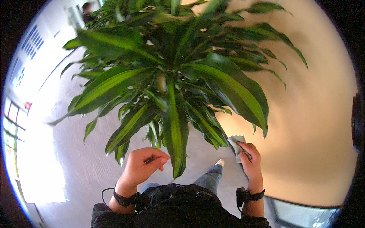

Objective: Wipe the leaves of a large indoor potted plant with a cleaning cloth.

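Note:
A large leafy plant (165,68) with broad dark green leaves, striped lighter green along the middle, fills the view before me. One long leaf (176,136) hangs down towards my waist. Beside its lower left edge is my left hand (144,164), fingers curled and thumb brought against the index finger, with nothing visible between them. The fingertips come right up to the leaf's edge; whether they touch it I cannot tell. My right hand (251,159) pinches a crumpled pale grey-green cloth (236,140) below the leaves on the right. The plant's pot is hidden.
A beige wall (308,136) rises close on the right, with a glazed panel (305,216) past its lower edge. Grey floor (85,159) stretches left towards bright windows (14,119). Far off at upper left is another person (87,14). Cabled bands (125,199) circle my wrists.

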`<state>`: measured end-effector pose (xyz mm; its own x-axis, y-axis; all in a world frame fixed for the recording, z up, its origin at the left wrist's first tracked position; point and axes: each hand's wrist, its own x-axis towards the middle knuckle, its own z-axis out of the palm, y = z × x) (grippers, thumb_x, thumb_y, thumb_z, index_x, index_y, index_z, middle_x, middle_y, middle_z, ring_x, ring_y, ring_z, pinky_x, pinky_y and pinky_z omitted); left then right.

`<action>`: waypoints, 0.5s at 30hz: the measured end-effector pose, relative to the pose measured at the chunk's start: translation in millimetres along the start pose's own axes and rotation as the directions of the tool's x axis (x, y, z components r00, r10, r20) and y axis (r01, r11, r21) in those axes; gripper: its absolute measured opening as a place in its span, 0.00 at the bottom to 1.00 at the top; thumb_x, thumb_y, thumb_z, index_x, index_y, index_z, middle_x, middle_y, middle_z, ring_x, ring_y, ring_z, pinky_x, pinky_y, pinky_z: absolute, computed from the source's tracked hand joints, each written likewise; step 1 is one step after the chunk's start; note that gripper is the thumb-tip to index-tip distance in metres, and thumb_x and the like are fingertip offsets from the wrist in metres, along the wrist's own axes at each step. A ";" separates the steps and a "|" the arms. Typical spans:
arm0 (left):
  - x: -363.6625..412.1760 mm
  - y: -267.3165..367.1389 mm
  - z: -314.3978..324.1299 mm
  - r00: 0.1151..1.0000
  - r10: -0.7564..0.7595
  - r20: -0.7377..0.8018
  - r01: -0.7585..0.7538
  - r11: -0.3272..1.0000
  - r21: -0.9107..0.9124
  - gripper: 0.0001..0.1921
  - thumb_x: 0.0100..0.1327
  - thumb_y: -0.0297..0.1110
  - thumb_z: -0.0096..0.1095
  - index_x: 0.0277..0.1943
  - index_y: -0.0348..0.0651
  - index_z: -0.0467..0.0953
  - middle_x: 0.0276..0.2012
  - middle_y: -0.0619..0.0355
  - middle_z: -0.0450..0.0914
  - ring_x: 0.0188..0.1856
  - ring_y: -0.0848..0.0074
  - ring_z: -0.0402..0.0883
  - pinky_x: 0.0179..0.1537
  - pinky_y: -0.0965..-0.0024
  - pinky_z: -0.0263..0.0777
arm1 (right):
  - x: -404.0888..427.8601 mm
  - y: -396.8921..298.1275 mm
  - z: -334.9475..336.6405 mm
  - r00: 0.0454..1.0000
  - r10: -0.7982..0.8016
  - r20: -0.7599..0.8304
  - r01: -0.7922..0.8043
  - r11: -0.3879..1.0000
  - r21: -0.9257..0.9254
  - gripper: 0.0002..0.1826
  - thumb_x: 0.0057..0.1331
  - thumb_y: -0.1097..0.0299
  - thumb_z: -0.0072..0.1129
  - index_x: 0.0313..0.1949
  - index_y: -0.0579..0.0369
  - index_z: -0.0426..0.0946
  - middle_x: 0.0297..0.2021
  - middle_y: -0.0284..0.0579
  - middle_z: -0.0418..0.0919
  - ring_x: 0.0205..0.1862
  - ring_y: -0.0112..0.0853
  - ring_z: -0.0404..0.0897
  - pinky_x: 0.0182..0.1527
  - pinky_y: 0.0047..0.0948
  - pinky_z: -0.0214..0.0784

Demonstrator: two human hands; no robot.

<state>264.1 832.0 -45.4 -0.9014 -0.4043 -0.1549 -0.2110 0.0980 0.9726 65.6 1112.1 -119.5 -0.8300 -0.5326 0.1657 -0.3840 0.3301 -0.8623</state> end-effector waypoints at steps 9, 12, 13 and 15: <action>40.2 50.1 67.6 0.935 0.248 0.252 -0.246 0.968 -0.040 0.17 0.61 0.42 0.60 0.25 0.34 0.74 0.17 0.59 0.74 0.18 0.81 0.72 0.21 0.78 0.63 | -22.6 61.0 -41.4 0.977 0.031 -0.212 0.008 0.983 0.183 0.17 0.52 0.83 0.46 0.42 0.65 0.76 0.33 0.44 0.72 0.33 0.28 0.70 0.37 0.22 0.62; 59.3 73.8 105.5 0.967 0.186 0.175 -0.164 0.977 -0.134 0.29 0.54 0.58 0.61 0.34 0.31 0.76 0.21 0.59 0.74 0.22 0.81 0.73 0.23 0.81 0.61 | 9.9 73.0 -69.4 0.973 -0.084 -0.215 0.120 0.980 0.160 0.18 0.50 0.83 0.47 0.42 0.64 0.76 0.33 0.47 0.73 0.34 0.31 0.72 0.36 0.23 0.64; 62.5 81.8 115.3 0.966 0.189 0.174 -0.150 0.965 -0.217 0.34 0.50 0.64 0.61 0.36 0.31 0.76 0.21 0.60 0.74 0.22 0.81 0.73 0.23 0.82 0.60 | 20.7 71.1 -84.2 0.982 -0.099 -0.164 0.127 0.977 0.170 0.18 0.50 0.83 0.47 0.42 0.64 0.76 0.33 0.47 0.73 0.34 0.31 0.72 0.36 0.23 0.64; 63.9 92.0 130.5 0.956 0.253 0.149 -0.209 0.943 -0.257 0.42 0.44 0.72 0.57 0.39 0.31 0.75 0.22 0.60 0.74 0.23 0.83 0.72 0.22 0.84 0.57 | 50.5 60.2 -112.4 0.980 -0.141 -0.140 0.171 0.956 0.239 0.18 0.50 0.83 0.46 0.41 0.64 0.76 0.33 0.46 0.73 0.34 0.31 0.72 0.36 0.23 0.64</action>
<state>137.8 933.8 11.6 -0.9715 -0.2260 0.0717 0.0866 -0.0568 0.9946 -44.9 1192.7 -109.3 -0.8159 -0.4597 0.3506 -0.4124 0.0378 -0.9102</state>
